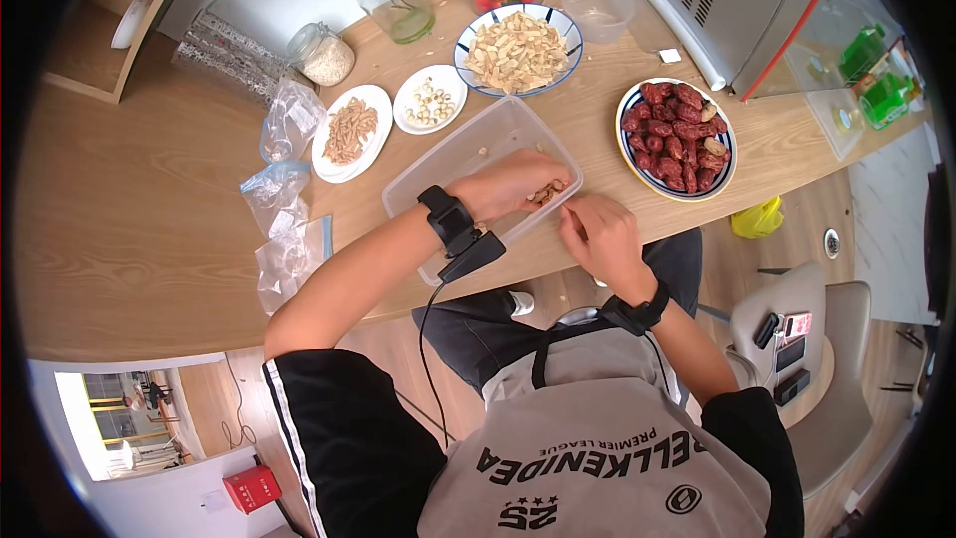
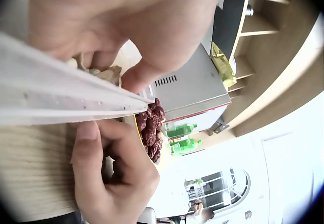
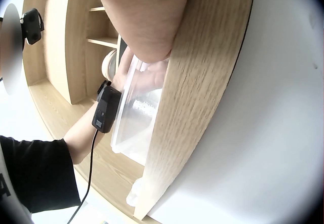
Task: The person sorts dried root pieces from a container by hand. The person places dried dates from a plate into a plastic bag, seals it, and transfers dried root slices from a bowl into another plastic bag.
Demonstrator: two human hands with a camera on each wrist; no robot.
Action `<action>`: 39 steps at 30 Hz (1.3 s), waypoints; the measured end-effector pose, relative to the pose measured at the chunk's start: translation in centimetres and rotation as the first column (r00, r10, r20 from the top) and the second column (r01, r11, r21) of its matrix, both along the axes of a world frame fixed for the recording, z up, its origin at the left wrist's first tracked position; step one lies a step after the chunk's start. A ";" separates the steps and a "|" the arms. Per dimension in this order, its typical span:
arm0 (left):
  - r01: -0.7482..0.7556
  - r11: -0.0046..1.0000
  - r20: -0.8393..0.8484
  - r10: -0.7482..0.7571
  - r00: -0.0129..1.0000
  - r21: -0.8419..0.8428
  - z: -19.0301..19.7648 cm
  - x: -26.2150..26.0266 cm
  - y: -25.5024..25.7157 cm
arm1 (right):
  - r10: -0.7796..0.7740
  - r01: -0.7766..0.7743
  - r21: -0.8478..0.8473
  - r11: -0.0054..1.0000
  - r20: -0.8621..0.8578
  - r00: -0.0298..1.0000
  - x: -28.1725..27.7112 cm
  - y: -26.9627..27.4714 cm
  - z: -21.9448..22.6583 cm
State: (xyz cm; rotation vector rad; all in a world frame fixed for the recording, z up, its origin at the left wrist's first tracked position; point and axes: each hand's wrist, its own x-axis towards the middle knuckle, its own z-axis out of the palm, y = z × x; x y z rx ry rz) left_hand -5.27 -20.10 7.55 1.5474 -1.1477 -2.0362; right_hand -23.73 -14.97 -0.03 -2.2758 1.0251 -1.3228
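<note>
My left hand (image 1: 513,184) reaches into a clear plastic container (image 1: 408,189) near the table's front edge. Its fingers curl around several small tan-brown pieces (image 2: 109,74), also visible beside the fingertips in the head view. My right hand (image 1: 605,241) is outside the same container, at its near right side. Its fingers are bent, and the thumb tip (image 2: 88,130) lies right at the container's lower edge in the left wrist view. Whether the right hand grips the container I cannot tell. In the right wrist view, its fingertips are hidden.
Behind the container stand a bowl of pale slices (image 1: 516,52), a plate of cream pieces (image 1: 431,103) and a plate of brown sticks (image 1: 351,133). Red dates (image 1: 679,137) fill a plate at right. Plastic bags (image 1: 284,219) lie left; a microwave (image 1: 732,15) stands at the back right.
</note>
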 end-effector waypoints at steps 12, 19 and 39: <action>0.187 0.977 0.213 -0.162 0.964 -0.105 0.1 -0.2 -0.2 | 0.005 -0.005 -0.011 1.000 0.004 1.000 -0.1 -0.1 0.2; -0.471 0.880 -0.050 0.475 0.879 0.064 2.2 5.4 -0.3 | 0.013 -0.014 0.035 0.999 0.025 1.000 0.0 0.1 0.3; -0.819 0.416 -0.806 0.585 -0.093 0.396 3.7 2.2 10.9 | 0.059 -0.050 -0.039 0.998 0.262 0.963 0.1 2.0 11.0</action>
